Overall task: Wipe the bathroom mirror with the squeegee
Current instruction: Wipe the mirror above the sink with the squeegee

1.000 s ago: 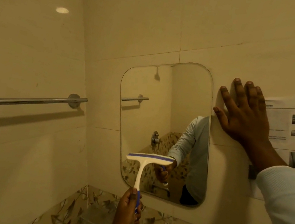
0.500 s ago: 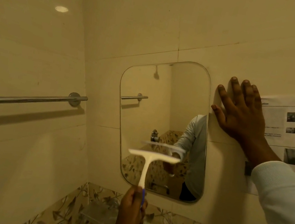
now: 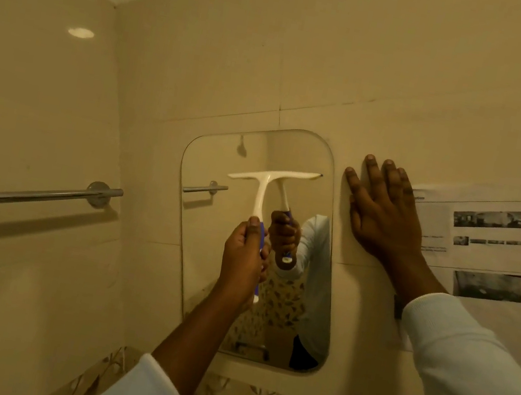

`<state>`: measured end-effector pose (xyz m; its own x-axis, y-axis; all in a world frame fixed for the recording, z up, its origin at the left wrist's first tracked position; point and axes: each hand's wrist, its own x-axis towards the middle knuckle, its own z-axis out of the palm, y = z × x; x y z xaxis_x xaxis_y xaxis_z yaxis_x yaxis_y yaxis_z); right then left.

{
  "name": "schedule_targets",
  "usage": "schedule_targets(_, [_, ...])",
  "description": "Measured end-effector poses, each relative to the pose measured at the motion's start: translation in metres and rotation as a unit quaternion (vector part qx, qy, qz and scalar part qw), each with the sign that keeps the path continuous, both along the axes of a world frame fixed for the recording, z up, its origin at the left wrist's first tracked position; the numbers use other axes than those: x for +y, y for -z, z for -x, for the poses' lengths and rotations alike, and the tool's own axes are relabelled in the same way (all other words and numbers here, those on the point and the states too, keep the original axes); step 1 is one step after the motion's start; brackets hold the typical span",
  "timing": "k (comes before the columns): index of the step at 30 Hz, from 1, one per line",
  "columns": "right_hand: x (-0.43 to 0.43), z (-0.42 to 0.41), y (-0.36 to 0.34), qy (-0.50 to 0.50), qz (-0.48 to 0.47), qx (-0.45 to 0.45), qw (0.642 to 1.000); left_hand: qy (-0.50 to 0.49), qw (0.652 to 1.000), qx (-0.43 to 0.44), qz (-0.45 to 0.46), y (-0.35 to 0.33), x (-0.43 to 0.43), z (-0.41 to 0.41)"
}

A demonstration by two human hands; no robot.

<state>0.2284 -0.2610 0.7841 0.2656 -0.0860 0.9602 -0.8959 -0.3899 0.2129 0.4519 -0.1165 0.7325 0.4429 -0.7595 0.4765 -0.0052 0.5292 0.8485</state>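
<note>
Left hand (image 3: 246,257) grips the squeegee (image 3: 261,194) handle, blade near the mirror (image 3: 203,257) upper edge, likely for a downward stroke; right hand (image 3: 384,219), flat, braces on the wall (image 3: 394,81).

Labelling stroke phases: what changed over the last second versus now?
The left hand, gripping the squeegee by its handle, raised it from the lower part of the mirror to the upper part. The blade is now tilted, right end higher. Nothing was taken hold of or let go. The right hand stayed flat on the wall beside the printed sheet; the towel bar is unchanged.
</note>
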Motion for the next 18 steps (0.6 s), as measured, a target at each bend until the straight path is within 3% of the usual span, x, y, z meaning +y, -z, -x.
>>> schedule_targets(5, [-0.001, 0.0, 0.0, 0.009, 0.005, 0.001, 1.0, -0.039, 0.998, -0.032, -0.032, 0.051, 0.006, -0.004])
schedule_targets(18, [0.0, 0.0, 0.001, 0.012, -0.013, 0.003, 1.0, -0.002, 0.98, 0.042, -0.194, 0.183, 0.037, 0.002])
